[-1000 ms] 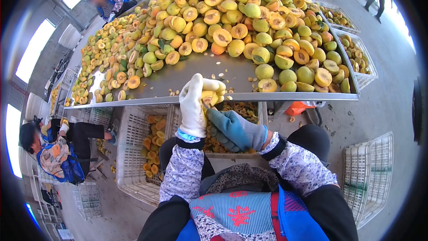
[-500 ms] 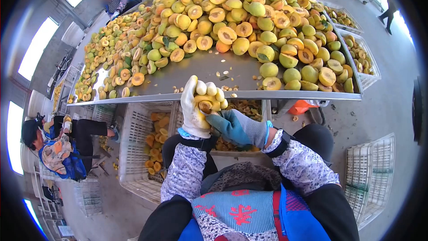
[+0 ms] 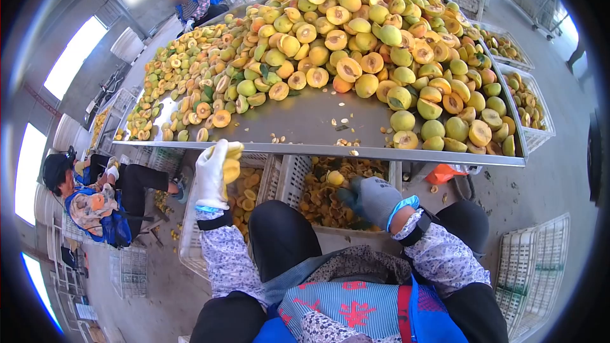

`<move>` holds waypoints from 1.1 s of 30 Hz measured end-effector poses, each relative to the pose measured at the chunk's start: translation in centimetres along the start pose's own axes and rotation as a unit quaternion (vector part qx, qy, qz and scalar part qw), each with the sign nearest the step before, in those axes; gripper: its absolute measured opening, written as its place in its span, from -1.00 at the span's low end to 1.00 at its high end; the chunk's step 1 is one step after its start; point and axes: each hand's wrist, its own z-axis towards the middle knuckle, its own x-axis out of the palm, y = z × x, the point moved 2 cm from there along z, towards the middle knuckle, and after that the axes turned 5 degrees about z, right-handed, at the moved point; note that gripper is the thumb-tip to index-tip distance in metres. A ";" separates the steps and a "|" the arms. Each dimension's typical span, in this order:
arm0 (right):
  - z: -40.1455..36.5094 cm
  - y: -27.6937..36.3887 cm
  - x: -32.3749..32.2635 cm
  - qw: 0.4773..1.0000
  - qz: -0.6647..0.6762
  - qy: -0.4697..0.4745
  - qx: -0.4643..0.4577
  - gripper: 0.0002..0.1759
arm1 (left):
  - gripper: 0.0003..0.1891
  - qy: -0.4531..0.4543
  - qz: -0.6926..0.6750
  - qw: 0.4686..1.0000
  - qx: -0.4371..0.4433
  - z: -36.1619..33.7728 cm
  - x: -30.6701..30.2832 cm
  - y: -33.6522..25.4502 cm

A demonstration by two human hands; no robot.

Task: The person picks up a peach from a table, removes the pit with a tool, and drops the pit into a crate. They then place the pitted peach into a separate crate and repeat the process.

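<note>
My left hand [image 3: 213, 175], in a white glove stained yellow, is raised above the left crate, in front of the table edge. Its fingers curl around yellow apricot halves [image 3: 231, 169], partly hidden by the glove. My right hand [image 3: 376, 201], in a grey and teal glove, hangs over the middle crate [image 3: 293, 181], apart from the left. Its fingers are bent and blurred, and whatever they hold is hidden. A pale yellow round piece [image 3: 335, 178] shows just left of it, above the orange-brown pieces in that crate.
A metal table [image 3: 286, 128] bears a large heap of cut apricots [image 3: 356, 32]. The left crate [image 3: 190, 232] holds apricot halves. White crates [image 3: 530, 273] stand at right. A co-worker [image 3: 95, 197] sits at left; others are behind the table. A red-orange bag [image 3: 443, 173] lies under the table.
My hands have parted: the left moved left with its fruit, the right moved right and slightly down. The view has shifted slightly, and the pale yellow piece now shows over the middle crate.
</note>
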 end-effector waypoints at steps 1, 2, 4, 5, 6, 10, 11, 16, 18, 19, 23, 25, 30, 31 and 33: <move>0.1 0.2 -0.2 1.000 -0.001 -0.016 0.000 -0.58 | -0.62 -0.036 0.156 0.987 -0.006 0.8 -1.1 0.6; 0.3 0.5 -0.3 1.000 0.010 -0.025 -0.001 -0.58 | -0.63 -0.053 0.208 0.976 0.042 1.9 -1.5 0.8; 0.7 0.2 -0.4 0.999 -0.009 -0.032 -0.018 -0.59 | -0.65 -0.088 0.306 0.938 0.138 4.8 -1.0 -0.1; 0.9 0.1 -0.5 0.999 -0.020 -0.037 -0.028 -0.59 | -0.65 -0.095 0.349 0.908 0.211 6.2 0.1 -0.8; 1.0 0.0 -0.8 0.998 -0.042 -0.037 -0.015 -0.60 | -0.63 -0.066 0.331 0.926 0.169 6.6 2.1 -2.9; 0.2 0.2 -1.9 0.993 -0.043 -0.106 -0.038 -0.66 | -0.42 -0.019 0.455 0.876 0.158 15.9 6.3 -3.6; 0.2 0.0 -2.0 0.988 -0.022 -0.140 -0.062 -0.68 | -0.38 -0.013 0.481 0.862 0.160 18.2 7.2 -3.1; 0.5 -0.7 -2.2 0.978 -0.041 -0.194 -0.066 -0.70 | -0.32 0.059 0.613 0.784 0.074 22.0 10.8 -2.6; 0.4 -0.6 -1.8 0.990 -0.052 -0.122 -0.043 -0.68 | -0.36 0.099 0.645 0.754 0.077 19.5 12.1 -3.9; 0.5 -0.4 -1.7 0.994 -0.057 -0.089 -0.033 -0.68 | -0.38 0.122 0.645 0.750 0.080 18.2 12.4 -3.7; 0.2 1.3 -1.7 0.996 -0.007 -0.078 -0.043 -0.72 | -0.41 0.158 0.659 0.721 0.144 14.5 14.5 0.0; 0.2 1.2 -1.5 0.994 0.021 -0.094 -0.052 -0.71 | -0.45 0.216 0.630 0.728 0.164 10.4 15.3 -3.9; 0.3 2.1 -2.3 0.980 0.155 -0.091 -0.085 -0.62 | -0.47 0.309 0.064 0.947 0.062 5.6 14.6 -6.0; 0.2 2.5 -2.6 0.973 0.177 -0.113 -0.093 -0.62 | -0.45 0.339 -0.045 0.939 0.030 3.7 14.6 -6.6; 0.2 3.5 -3.5 0.956 0.223 -0.157 -0.108 -0.62 | -0.39 0.330 -0.160 0.930 0.009 1.0 15.6 -6.1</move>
